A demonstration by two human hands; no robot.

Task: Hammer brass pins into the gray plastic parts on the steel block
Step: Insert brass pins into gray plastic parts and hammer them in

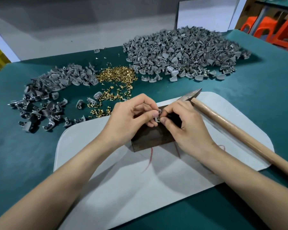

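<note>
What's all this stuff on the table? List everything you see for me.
gray plastic part: one, gray, over the block between both hands
steel block: one, dark, on the mat
hammer: one, wooden handle, lying across the mat's right side
brass pins: many, gold, heaped mid-table
right heap of parts: many, gray, far right
left heap of parts: many, darker gray, left
white mat: one, white, on the table
table: one, teal
stools: several, orange, background right
left hand: pinches the part
right hand: pinches the same part
</note>
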